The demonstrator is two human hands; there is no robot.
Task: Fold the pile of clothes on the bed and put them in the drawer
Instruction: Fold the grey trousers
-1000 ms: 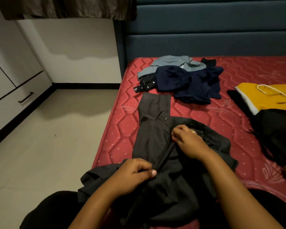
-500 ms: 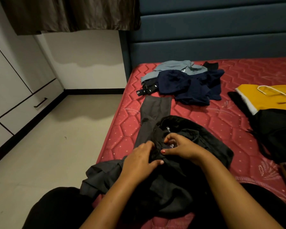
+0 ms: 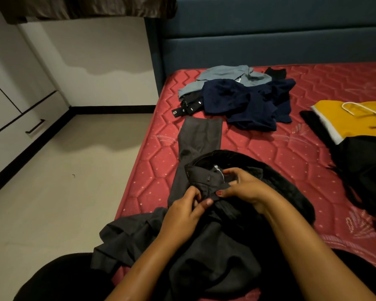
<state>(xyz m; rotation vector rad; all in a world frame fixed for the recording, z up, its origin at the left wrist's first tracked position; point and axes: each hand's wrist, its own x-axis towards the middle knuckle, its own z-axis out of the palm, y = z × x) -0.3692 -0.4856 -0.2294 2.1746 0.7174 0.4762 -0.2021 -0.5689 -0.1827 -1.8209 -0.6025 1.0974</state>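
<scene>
Red quilted mattress bed (image 3: 291, 153) fills the right side, its far end cut off by the frame. Across its near edge lie dark grey trousers (image 3: 200, 135), one leg flat toward the headboard, the rest spilling off the side. The bunched waistband's fastening is hard to make out. Beyond sits a navy and grey-blue heap of clothes (image 3: 243, 98). A yellow garment with a white cord (image 3: 356, 120) runs out of frame. White drawer with black handle (image 3: 34, 127) sits closed at the left wall. Left hand (image 3: 182, 216) pinches the waistband, thumb over curled fingers. Right hand (image 3: 248, 187) grips it just beside.

Dim, warm light; wide-angle edge distortion.
</scene>
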